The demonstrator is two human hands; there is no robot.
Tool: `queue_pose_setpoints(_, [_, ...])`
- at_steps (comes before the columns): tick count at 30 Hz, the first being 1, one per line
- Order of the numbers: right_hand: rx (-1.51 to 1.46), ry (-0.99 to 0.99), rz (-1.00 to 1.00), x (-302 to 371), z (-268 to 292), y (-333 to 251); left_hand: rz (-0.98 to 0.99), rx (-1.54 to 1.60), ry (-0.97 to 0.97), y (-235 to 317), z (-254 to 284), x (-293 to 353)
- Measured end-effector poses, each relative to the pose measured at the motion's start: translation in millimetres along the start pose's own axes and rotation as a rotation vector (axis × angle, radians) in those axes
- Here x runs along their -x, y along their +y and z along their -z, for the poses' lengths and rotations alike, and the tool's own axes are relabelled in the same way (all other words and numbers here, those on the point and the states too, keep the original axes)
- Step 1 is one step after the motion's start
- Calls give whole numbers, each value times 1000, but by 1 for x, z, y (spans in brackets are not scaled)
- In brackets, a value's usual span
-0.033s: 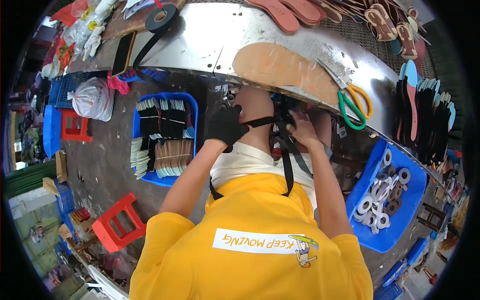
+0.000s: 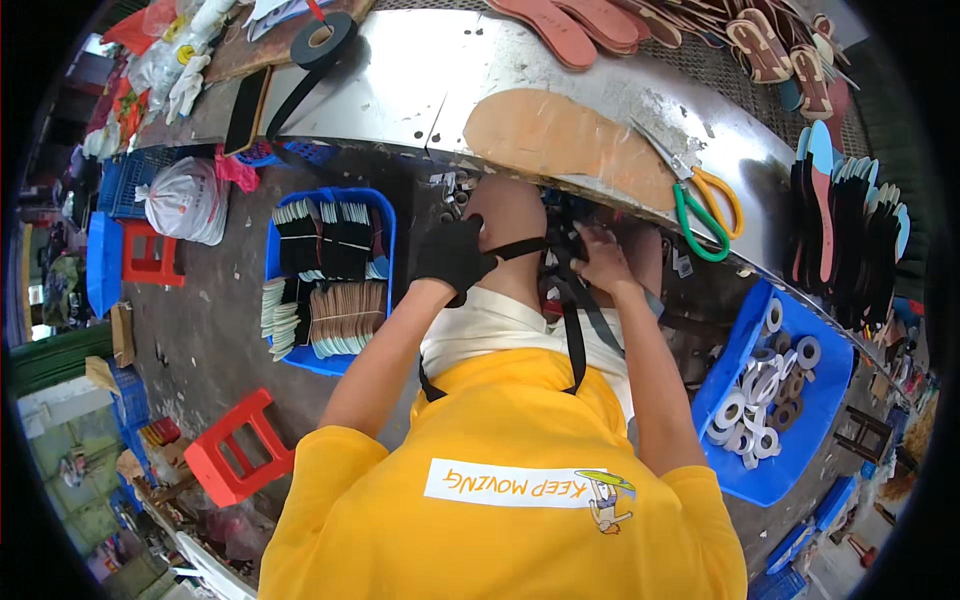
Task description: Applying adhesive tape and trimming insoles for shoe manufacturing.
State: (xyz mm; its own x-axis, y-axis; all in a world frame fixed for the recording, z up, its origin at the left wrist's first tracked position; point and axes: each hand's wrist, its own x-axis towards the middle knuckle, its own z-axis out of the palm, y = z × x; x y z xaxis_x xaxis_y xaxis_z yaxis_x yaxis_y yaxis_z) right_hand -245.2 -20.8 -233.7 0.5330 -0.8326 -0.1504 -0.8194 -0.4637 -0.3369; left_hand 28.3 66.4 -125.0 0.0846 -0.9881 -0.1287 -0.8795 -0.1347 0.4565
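A black fingerless glove covers my left hand (image 2: 452,254), which rests beside my bare knee. Its fingers are closed on one end of a black strap (image 2: 520,246) that stretches across my thigh. My right hand (image 2: 604,259), bare, is at the other side, its fingers bent around more black strapping (image 2: 572,285) between my legs. Those dark bands run up toward my waist over white shorts (image 2: 500,312). Some fingertips of the right hand are hidden, and the dark tangle around the strap's join is hard to make out.
A metal-topped bench (image 2: 420,75) spans the front, bearing a brown board (image 2: 565,140), scissors (image 2: 705,195), a black tape roll (image 2: 322,38) and pink insoles (image 2: 560,25). Blue bins with insole bundles (image 2: 345,315) and tape rolls (image 2: 760,400) flank me. A red stool (image 2: 240,450) stands left.
My right hand's fingers have shifted very slightly at the black strapping. The left hand keeps its place on the strap.
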Motion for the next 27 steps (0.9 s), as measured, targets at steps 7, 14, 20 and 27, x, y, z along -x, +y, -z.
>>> queue_pose_setpoints(7, [161, -351, -250, -15, -11, 14, -209, 268, -210, -25, 23, 2])
queue_pose_setpoints(14, [-574, -555, -302, -33, 14, -37, -40, 715, -487, 2, 97, 27])
queue_pose_setpoints(20, [-944, 13, -386, 52, 110, -24, 54, 873, -507, -58, 127, 69])
queue_pose_setpoints(27, [-1033, 1316, -411, 344, 352, 231, 313, 277, -495, -195, 61, 121])
